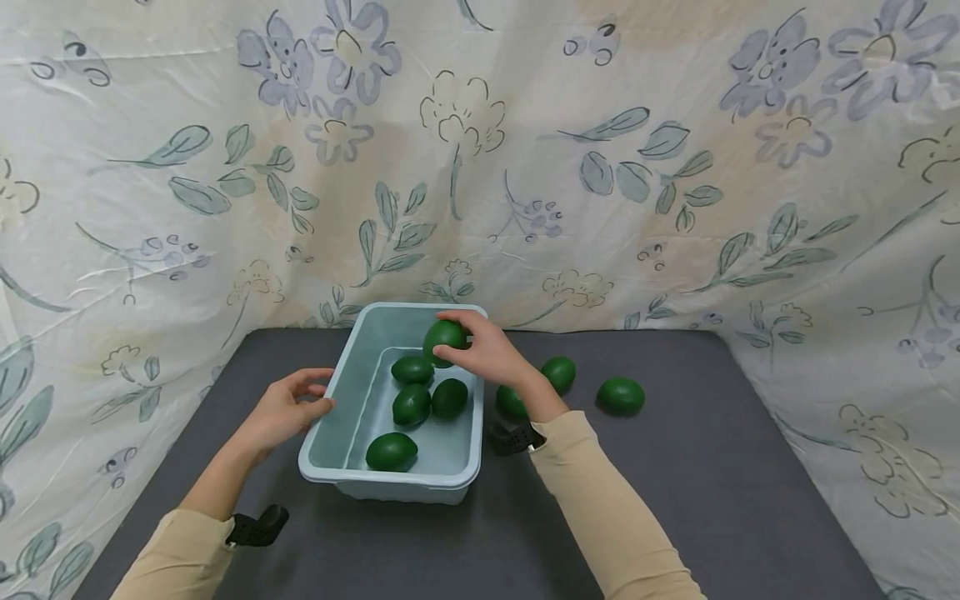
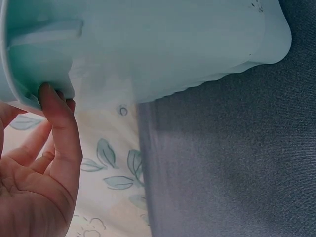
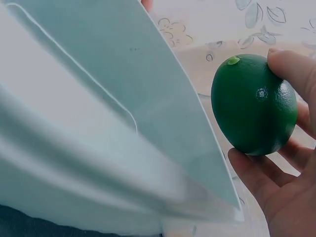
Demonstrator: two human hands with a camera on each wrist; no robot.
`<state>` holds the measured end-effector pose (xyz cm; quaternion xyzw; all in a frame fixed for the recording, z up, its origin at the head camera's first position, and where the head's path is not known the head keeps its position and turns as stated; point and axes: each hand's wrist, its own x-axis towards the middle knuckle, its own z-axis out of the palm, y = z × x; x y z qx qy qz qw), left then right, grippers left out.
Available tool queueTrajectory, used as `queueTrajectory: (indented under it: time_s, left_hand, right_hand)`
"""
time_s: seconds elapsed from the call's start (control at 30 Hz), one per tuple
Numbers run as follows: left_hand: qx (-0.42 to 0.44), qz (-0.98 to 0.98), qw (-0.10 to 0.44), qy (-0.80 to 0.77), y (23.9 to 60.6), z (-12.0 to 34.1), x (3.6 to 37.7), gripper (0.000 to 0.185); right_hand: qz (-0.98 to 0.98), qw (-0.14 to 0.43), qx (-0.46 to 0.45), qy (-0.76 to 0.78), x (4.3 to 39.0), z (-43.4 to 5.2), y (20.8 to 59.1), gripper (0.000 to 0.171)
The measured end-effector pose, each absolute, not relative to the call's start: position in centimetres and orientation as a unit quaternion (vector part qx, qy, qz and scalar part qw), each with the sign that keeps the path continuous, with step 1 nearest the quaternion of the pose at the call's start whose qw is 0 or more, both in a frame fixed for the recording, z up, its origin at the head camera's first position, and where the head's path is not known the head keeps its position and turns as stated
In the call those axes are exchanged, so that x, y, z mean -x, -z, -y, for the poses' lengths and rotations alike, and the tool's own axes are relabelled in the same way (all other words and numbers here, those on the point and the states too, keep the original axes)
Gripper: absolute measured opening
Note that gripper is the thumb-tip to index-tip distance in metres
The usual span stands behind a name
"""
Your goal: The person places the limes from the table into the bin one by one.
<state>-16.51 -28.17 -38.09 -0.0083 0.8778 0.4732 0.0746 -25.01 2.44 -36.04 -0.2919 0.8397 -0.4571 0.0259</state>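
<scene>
A pale blue plastic tub [image 1: 324, 442] stands on a dark grey tabletop and holds several green limes [image 1: 411, 405]. My right hand [image 1: 459, 337] grips one more lime [image 1: 442, 337] just above the tub's far end. In the right wrist view that lime [image 3: 252, 103] sits between my thumb and fingers [image 3: 254, 177], beside the tub's wall [image 3: 123, 89]. My left hand [image 1: 318, 390] rests against the tub's left rim with its fingers loosely straight. In the left wrist view one fingertip [image 2: 49, 96] touches under the rim [image 2: 29, 98].
Three limes lie on the table right of the tub: one [image 1: 558, 373], another [image 1: 620, 396], and one [image 1: 508, 402] partly hidden by my right wrist. A floral cloth [image 1: 600, 167] hangs behind and to both sides. Grey tabletop [image 1: 675, 500] stretches to the front and right.
</scene>
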Motion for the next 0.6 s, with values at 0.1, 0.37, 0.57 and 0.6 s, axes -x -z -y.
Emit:
queueTrajectory:
  time_s: [0.1,0.37,0.57,0.6]
  left_hand:
    - [0.009,-0.877,0.074,-0.474,38.1,28.1,16.5,0.054]
    - [0.008,-0.878,0.073,-0.474,38.2,28.2,16.5,0.054]
    - [0.009,-0.877,0.074,-0.474,38.1,28.1,16.5,0.054]
    - [0.009,-0.877,0.074,-0.475,38.1,28.1,16.5,0.054]
  right_hand:
    - [-0.839,0.032,0.295,0.457,24.9,-1.9,35.9,0.052]
    - [-0.822,0.045,0.321,0.469,24.5,-0.4,35.5,0.054]
    - [-0.821,0.054,0.326,0.465,24.1,0.5,35.4,0.053]
    - [-0.822,0.053,0.327,0.463,24.0,0.6,35.4,0.053]
